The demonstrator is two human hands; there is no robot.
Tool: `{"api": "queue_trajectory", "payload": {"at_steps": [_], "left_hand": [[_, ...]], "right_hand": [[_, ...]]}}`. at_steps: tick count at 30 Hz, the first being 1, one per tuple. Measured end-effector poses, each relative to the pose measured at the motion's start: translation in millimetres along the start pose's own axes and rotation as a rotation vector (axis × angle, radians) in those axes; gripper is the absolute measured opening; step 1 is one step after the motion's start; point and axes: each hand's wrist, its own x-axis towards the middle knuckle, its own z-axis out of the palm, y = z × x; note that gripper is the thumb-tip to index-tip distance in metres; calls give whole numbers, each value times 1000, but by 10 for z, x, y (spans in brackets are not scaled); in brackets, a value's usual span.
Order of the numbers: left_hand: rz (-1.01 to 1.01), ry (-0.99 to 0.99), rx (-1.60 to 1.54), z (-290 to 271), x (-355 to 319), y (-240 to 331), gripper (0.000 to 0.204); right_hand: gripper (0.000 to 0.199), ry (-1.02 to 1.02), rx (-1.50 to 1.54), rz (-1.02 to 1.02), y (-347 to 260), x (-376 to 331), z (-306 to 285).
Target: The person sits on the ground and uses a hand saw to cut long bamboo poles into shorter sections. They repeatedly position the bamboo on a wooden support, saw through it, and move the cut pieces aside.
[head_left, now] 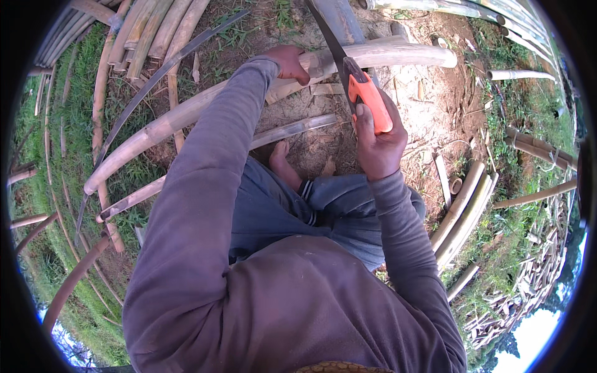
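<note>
grey-sleeved torso and forearms fill the lower field, over a bare foot (281,163) on bare soil. left hand (290,62), at 12 o'clock, is closed over a long pale bamboo pole (186,115) that runs from 9 o'clock up to 1 o'clock. right hand (377,144) is wrapped around the orange handle of a hand saw (367,98), whose dark blade crosses the pole beside the left hand. pole judged stiff, hollow, fairly light for its length, with a smooth rind likely to slip; best held close beside the blade. split bamboo strips (460,214) lie at 3 o'clock and more poles (149,31) at 11 o'clock.
</note>
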Motion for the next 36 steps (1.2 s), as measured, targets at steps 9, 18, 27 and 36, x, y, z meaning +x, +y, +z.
{"api": "queue_trajectory", "payload": {"at_steps": [9, 18, 27, 36], "left_hand": [[-145, 366, 200, 76, -380, 362, 59], [-150, 230, 178, 175, -366, 449, 64], [-186, 134, 185, 118, -388, 331, 72], [-143, 163, 183, -20, -245, 393, 69]], "right_hand": [[43, -39, 59, 120, -232, -540, -351], [44, -19, -29, -19, 177, -137, -109], [54, -45, -25, 67, -204, -1232, -805], [43, -14, 68, 27, 193, 244, 58]]}}
